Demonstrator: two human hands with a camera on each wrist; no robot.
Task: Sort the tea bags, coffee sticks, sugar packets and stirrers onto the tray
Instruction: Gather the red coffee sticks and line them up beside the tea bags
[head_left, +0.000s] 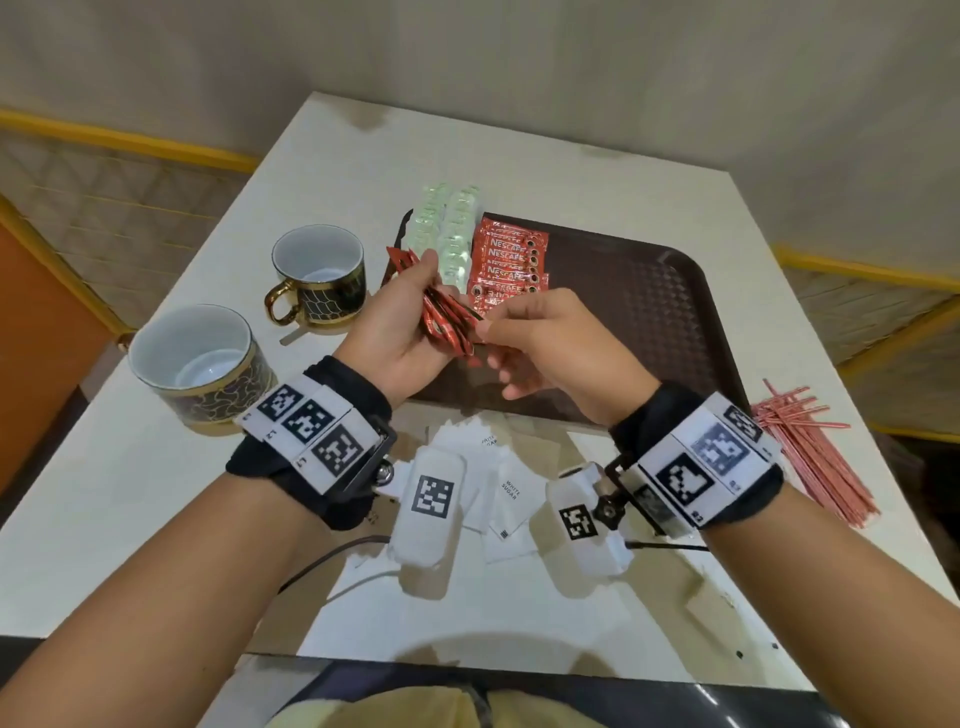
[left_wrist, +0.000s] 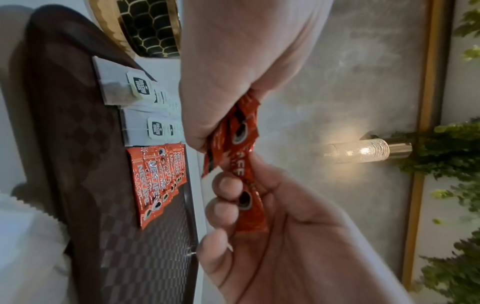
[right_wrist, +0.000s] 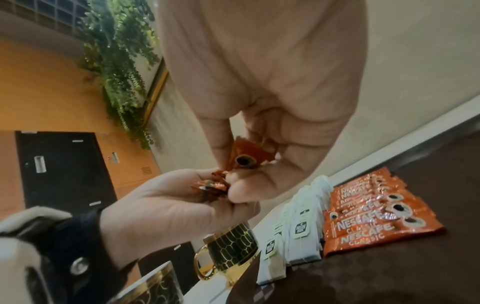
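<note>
the left hand (head_left: 400, 332) grips a bundle of coffee sticks (head_left: 449, 325) above the near left of the tray (head_left: 675, 312); the right hand (head_left: 545, 343) pinches one stick, probably to lay it beside the coffee row (head_left: 506, 265) on the tray.

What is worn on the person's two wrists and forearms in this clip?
Bare forearms, no sleeves. Each wrist has a black fabric cuff under a white band printed with black square fiducial tags; the right band matches. A white tagged camera pod hangs below each, with a dark cable trailing.
</note>
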